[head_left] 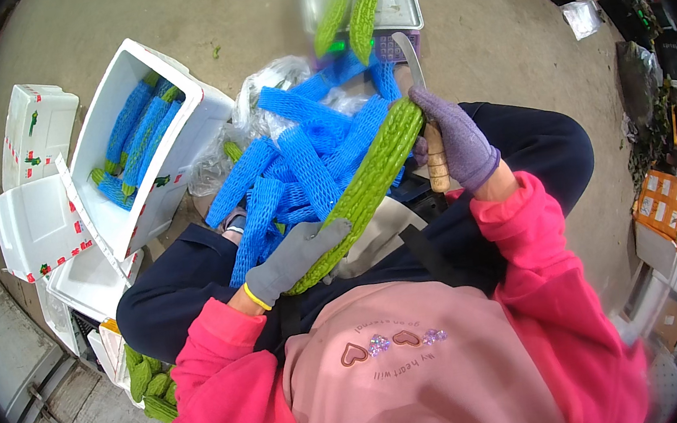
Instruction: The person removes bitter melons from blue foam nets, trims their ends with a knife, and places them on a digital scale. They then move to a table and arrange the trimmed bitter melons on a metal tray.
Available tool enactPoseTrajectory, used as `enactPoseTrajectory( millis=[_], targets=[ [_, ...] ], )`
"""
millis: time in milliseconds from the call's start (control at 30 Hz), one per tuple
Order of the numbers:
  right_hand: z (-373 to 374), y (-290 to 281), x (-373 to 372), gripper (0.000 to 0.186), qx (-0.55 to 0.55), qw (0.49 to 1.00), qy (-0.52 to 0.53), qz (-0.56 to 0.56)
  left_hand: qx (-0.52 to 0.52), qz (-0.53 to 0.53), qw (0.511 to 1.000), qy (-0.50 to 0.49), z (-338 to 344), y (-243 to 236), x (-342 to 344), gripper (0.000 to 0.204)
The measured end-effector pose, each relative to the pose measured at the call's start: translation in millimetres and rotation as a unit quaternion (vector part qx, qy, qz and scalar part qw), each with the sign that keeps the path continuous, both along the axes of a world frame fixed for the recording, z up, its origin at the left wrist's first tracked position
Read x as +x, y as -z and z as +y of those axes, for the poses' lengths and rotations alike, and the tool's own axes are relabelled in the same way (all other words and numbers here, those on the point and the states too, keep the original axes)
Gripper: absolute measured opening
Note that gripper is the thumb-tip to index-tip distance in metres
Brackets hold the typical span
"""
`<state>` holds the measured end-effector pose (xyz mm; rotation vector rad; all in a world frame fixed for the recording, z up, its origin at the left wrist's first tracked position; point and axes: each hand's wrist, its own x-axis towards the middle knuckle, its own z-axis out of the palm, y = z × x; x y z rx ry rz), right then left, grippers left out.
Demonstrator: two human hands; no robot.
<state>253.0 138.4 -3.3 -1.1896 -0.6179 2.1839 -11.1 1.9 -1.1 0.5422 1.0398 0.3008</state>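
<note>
A: Left hand (pixel 297 254)?
B: Fingers hold the bitter melon (pixel 366 193) at its near end.
A: Right hand (pixel 458 136)?
B: Fingers hold its far end plus the knife (pixel 437 164); blue net sleeves (pixel 312 168) lie beyond the left fingers.

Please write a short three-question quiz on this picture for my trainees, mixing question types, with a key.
1. Which tool does the right hand hold? A) scissors B) a curved knife C) a brush
2. True or false: the long green gourd that the left hand grips is inside a mesh sleeve.
3. Fill in: the gourds packed in the open white foam box wear ____ netting.

Key: 1. B; 2. False; 3. blue
</note>
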Motion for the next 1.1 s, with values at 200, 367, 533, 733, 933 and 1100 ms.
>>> enactPoseTrajectory(
  millis=[200,367,533,733,933,1100],
  targets=[
    [-1.5,-9.5,-5.6,0.033,0.030,0.998,-0.006,-0.062,-0.011,-0.009,1.000,-0.017,-1.6,0.3,2.7,0.053],
    [-1.6,-11.6,-10.8,0.035,0.053,0.995,0.002,-0.083,-0.029,-0.017,0.999,-0.028,-2.3,-3.3,7.7,0.053],
    [-0.5,-9.3,-12.6,0.043,0.041,0.995,0.015,-0.088,-0.019,-0.038,0.998,-0.037,-3.3,-4.4,11.7,0.052],
    [-0.3,-9.4,-11.0,0.045,0.048,0.994,0.000,-0.096,-0.021,-0.044,0.998,-0.039,-3.3,-4.4,12.0,0.052],
    [-0.8,-9.8,-14.0,0.043,0.099,0.982,0.000,-0.158,-0.029,-0.041,0.998,-0.039,-3.9,-4.0,11.7,0.054],
    [-0.1,-11.0,-13.6,0.042,0.112,0.980,-0.019,-0.166,-0.035,-0.047,0.998,-0.030,-4.3,-2.6,10.6,0.056]
  ],
)
